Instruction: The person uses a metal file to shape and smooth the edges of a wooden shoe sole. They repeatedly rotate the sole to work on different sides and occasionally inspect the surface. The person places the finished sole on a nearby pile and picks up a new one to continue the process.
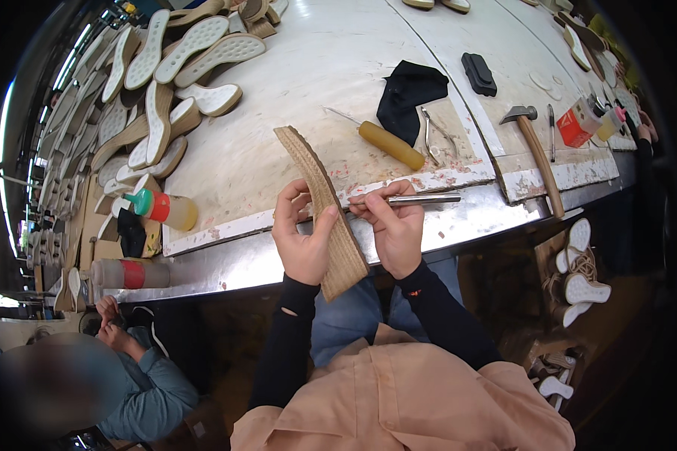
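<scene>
My left hand grips a wedge shoe sole with a woven, straw-coloured side, held tilted above the table's front edge. In my right hand is a slim metal pen-like tool, its shaft pointing right and its other end close to the sole's edge. Whether that end touches the sole I cannot tell. Beyond my hands an awl with a yellow handle lies on the tabletop, beside metal pliers and a black cloth.
Many wedge soles are piled at the left. Two bottles, one with a green cap and one grey, stand or lie near the left edge. A hammer and a black case are at right. Another person sits at lower left.
</scene>
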### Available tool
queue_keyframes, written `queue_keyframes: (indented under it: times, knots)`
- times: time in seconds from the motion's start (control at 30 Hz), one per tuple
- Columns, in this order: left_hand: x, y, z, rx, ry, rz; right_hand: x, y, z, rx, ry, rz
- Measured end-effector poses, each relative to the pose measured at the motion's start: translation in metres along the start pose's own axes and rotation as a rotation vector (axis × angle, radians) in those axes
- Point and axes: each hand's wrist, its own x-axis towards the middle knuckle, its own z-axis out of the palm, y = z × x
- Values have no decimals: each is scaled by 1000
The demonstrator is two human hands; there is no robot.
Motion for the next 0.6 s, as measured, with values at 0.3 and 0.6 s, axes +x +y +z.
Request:
queue_keyframes:
  times: [0.3,0.6]
  knots:
    - [-17,6,-11,-1,-16,74,-2,-1,0,24,13,-4]
    - [-19,0,-20,-9,61,-29,-3,-2,5,-50,15,-32]
